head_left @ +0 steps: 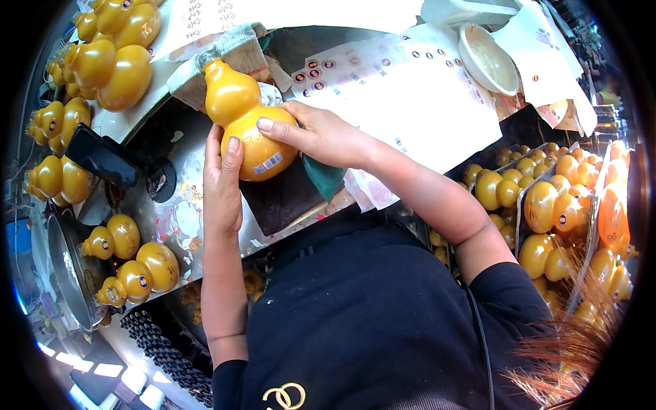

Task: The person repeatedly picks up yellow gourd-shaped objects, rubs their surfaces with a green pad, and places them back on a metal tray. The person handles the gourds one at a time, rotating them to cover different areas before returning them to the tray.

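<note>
A glossy yellow gourd-shaped bottle (pixel 234 96) is held between my two hands above the worktable. Its narrow neck points up and to the far left, and a small white barcode label (pixel 268 162) sits near its base. My left hand (pixel 223 181) is wrapped round the left side of the lower bulb, thumb upright against it. From the right, my right hand (pixel 326 139) grips the same bulb, its thumb lying across the front. Beneath the bottle is a dark square mat (pixel 287 201), with a teal cloth (pixel 323 179) beside it. A folded grey cloth (pixel 188 83) lies behind the neck.
White sticker sheets (pixel 437 102) cover the far right of the table, near a white bowl (pixel 488 60). A phone on a stand (pixel 102 157) is at left. More gourd bottles (pixel 126 78) line the left side, by a metal pan (pixel 68 266). Crates of gourds (pixel 543 205) stand right.
</note>
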### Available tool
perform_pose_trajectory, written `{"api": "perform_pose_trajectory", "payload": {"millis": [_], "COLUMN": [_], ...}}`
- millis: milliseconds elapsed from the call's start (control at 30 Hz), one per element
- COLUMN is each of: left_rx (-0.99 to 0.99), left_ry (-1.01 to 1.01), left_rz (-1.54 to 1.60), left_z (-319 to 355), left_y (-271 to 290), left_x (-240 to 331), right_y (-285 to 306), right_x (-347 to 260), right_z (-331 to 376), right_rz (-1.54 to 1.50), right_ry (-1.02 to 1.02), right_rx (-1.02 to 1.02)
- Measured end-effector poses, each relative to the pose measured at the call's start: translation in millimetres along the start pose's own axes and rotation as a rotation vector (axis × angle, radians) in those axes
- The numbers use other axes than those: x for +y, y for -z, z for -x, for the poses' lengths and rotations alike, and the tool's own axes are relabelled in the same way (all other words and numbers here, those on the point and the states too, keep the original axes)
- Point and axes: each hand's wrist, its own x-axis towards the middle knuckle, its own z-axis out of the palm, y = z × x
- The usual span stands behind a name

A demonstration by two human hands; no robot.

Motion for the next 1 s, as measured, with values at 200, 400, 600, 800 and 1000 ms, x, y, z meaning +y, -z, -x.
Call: {"api": "perform_pose_trajectory", "payload": {"millis": [200,400,600,800,1000], "left_rx": [-0.009,0.037,-0.006,-0.050,-0.067], "left_ry": [0.021,-0.022,-0.149,-0.144,-0.154], "left_rz": [0.061,0.049,-0.075,-0.088,0.053], "left_z": [3,1,6,5,5], "left_y": [-3,-3,-2,-1,1], "left_x": [4,-2,-13,-14,-16], "right_y": [-1,-3,-12,-12,-1], "right_x": [6,4,9,12,5], "right_z": [-3,-2,7,9,15], "right_rz": [-0.114,-0.130,-0.116,-0.218,-0.497], "right_ry": [-0.042,-0.021,0.079,0.047,-0.155], "right_rx": [-0.014,-0.013,0.106,0.075,0.130]}}
